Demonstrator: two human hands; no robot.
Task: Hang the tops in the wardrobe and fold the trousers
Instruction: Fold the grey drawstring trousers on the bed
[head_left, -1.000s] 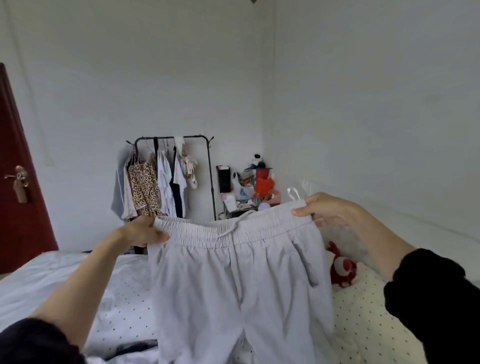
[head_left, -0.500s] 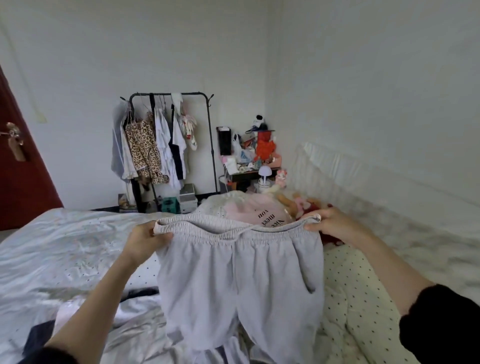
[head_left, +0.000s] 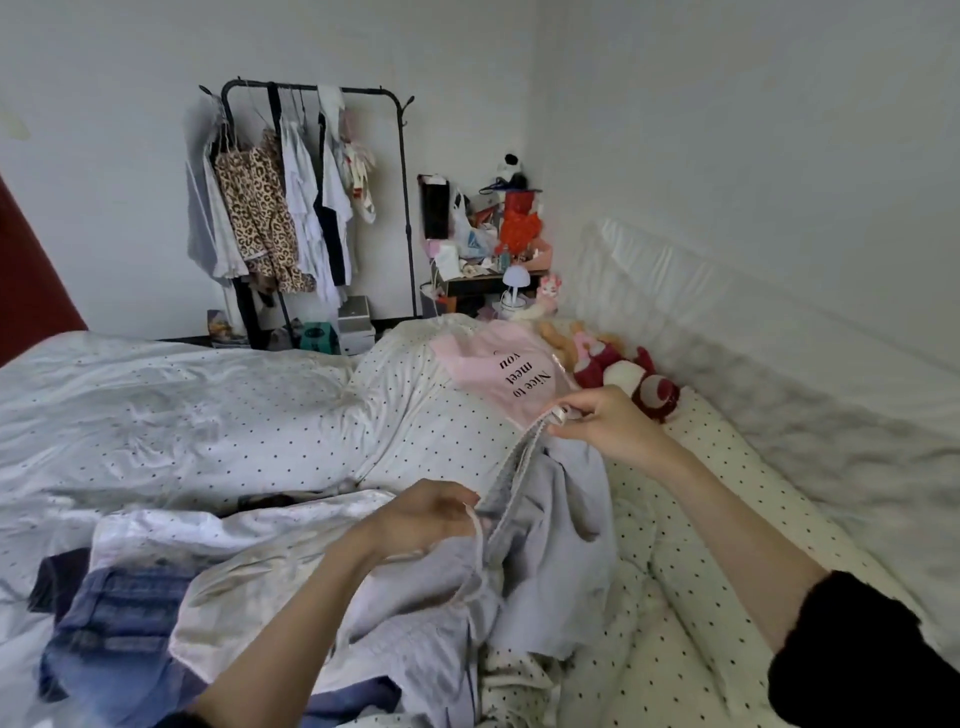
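Observation:
Light grey trousers (head_left: 556, 525) with an elastic waistband lie crumpled low over the bed. My right hand (head_left: 608, 423) pinches the far end of the waistband near the pink top. My left hand (head_left: 421, 514) grips the near end of the waistband, drawstring hanging below it. A pink top (head_left: 511, 376) printed "Nice to meet you" rests on the pillow behind. More clothes (head_left: 119, 618), among them blue denim and white fabric, are piled at the lower left. A black clothes rack (head_left: 306, 208) with several hung tops stands against the far wall.
The bed (head_left: 171, 410) has a white dotted cover. Plush toys (head_left: 623, 374) lie by the padded headboard (head_left: 727, 322) at right. A cluttered bedside table (head_left: 483, 260) with a small lamp stands in the corner. Boxes sit under the rack. A red door (head_left: 31, 291) is at far left.
The trousers went from held up and spread wide to lowered onto the bed, with the waistband turned edge-on as my left hand came nearer. The view tilted down toward the bed.

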